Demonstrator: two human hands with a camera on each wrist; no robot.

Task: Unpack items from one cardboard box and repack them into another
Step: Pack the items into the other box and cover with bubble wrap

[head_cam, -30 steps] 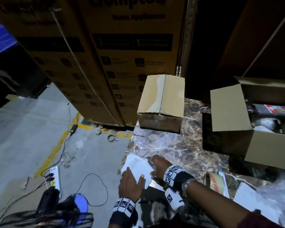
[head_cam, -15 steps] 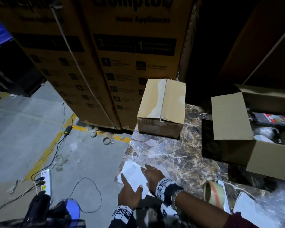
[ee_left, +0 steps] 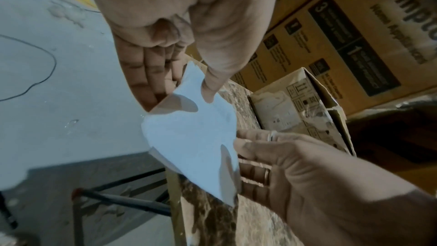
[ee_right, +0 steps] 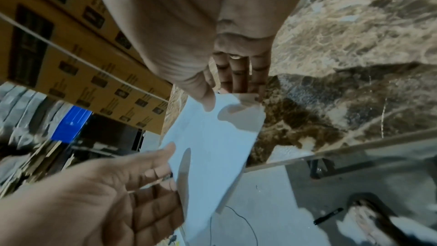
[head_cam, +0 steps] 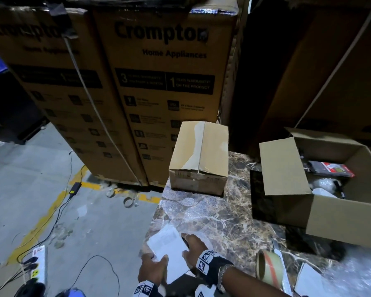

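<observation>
Your head view shows both hands at the near left corner of the marble-patterned counter (head_cam: 212, 213), holding a white paper sheet (head_cam: 169, 251) between them; only the wrist views show the grip itself. In the left wrist view your left hand (ee_left: 165, 31) pinches the sheet's edge, thumb on top and fingers (ee_left: 146, 74) flat beneath. In the right wrist view your right hand (ee_right: 212, 31) pinches the opposite edge the same way, with a ring showing on one finger. The sheet hangs partly past the counter's edge, above the grey concrete floor (head_cam: 30, 179), and bends slightly between the two grips; faint print shows on it in the head view.

Farther back on the counter stands a small closed cardboard box (head_cam: 199, 155), its top seam taped and its surface scuffed pale. To the right sits an open cardboard box (head_cam: 341, 215) with one flap raised; inside lie a red-and-black packet (head_cam: 330, 168) and clear plastic wrapping (head_cam: 323, 183). A roll of tan packing tape (head_cam: 268, 266) stands on edge near your right forearm. Tall printed cartons (head_cam: 165, 82) rise behind the counter.
</observation>
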